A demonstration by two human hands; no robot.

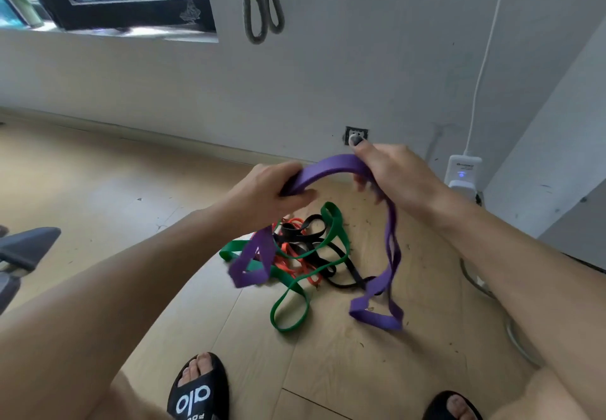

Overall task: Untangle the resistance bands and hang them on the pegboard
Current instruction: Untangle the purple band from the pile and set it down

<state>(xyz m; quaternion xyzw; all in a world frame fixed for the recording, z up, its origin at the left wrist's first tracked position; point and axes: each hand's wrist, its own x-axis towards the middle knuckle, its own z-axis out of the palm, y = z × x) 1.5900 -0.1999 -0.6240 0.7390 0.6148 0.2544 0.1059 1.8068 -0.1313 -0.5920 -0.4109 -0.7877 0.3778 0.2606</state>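
Both hands are clamped on the purple band [331, 165]: the left hand [272, 190] curls round it at the left of the arch, the right hand [390, 170] grips it at the right, and the two are apart with a short stretch of band arched between them. From each grip the band hangs down in a doubled loop, the left loop dangling over the pile, the right one reaching to the floor [98, 190] near the right edge of the pile.

The rest of the tangle lies on the floor just beyond the feet: the green band [295, 305], the black band [328, 249] and the orange band [288, 265], all crossing one another. A grey band [262, 3] already hangs on the wall at the far top (what holds it is out of view).

The main risk, as I judge it, is that the purple band is threaded through another. Its left loop hangs across the green and orange strands, and I cannot tell whether it passes through them or only in front. Lifting hard would then drag the whole pile up and tighten the knot. A stretched band could also slip from a grip and snap back. The white cable [485, 52] and its charger [462, 170] sit near the right hand, so a swinging loop might catch them.
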